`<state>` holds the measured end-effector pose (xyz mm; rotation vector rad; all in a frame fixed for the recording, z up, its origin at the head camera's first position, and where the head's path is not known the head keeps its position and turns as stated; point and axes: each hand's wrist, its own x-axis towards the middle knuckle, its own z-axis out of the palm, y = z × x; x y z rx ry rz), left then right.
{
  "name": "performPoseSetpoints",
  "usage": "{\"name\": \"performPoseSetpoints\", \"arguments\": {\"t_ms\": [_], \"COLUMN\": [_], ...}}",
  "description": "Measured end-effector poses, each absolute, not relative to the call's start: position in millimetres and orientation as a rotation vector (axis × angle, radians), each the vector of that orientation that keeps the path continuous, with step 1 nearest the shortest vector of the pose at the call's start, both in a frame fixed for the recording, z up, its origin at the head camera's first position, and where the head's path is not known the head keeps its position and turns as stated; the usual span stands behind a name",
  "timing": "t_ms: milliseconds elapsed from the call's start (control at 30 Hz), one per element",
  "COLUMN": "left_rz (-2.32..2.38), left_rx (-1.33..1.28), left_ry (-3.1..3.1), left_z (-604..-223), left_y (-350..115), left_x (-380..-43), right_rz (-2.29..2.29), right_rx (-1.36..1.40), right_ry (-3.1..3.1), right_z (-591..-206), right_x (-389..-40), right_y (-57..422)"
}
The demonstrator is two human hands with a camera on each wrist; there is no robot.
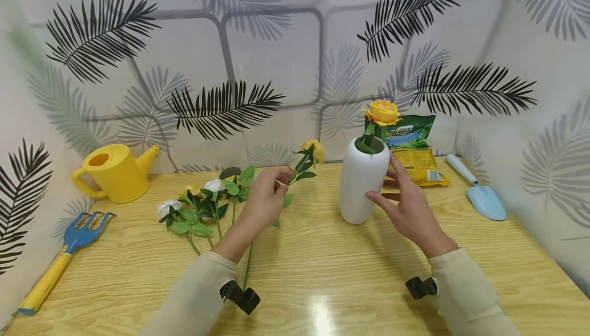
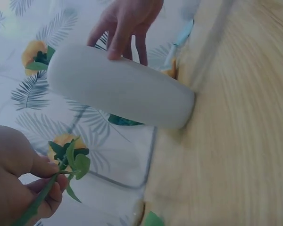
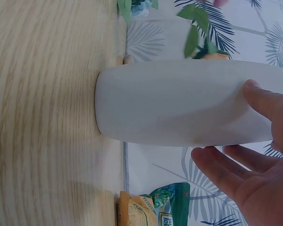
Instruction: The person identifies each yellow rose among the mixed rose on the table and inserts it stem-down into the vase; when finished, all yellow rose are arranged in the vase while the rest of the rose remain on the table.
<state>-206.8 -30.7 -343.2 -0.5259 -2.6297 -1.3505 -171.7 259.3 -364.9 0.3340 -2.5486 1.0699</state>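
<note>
My left hand [image 1: 265, 195] pinches the green stem of a yellow artificial rose [image 1: 314, 150] just below its leaves, clear of the table. In the left wrist view the stem [image 2: 40, 200] runs between thumb and fingertips. A tall white vase [image 1: 361, 187] stands upright on the table to the right, one yellow rose [image 1: 383, 113] standing in its mouth. My right hand [image 1: 410, 208] holds the vase from its right side. The thumb [image 3: 260, 96] lies on the near face and the fingers reach along the other side.
White and yellow artificial flowers [image 1: 203, 208] lie left of centre, partly behind my left forearm. Further left are a yellow watering can [image 1: 120, 174] and a blue hand fork [image 1: 80, 233]. Behind the vase lies a green and yellow packet [image 1: 415, 159]; a light blue trowel [image 1: 486, 200] is at right.
</note>
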Motion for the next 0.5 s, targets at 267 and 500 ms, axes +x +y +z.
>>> {"name": "performPoseSetpoints", "arguments": {"t_ms": [267, 500], "left_rz": [-1.424, -1.507], "left_rx": [-0.496, -0.518], "left_ry": [-2.502, -2.406], "left_z": [-320, -308], "left_y": [-12, 3], "left_x": [-215, -217], "right_rz": [1.075, 1.075], "right_rx": [0.327, 0.333], "right_ry": [-2.554, -2.557], "right_z": [-365, -365], "right_x": [-172, -173], "right_y": [260, 261]}}
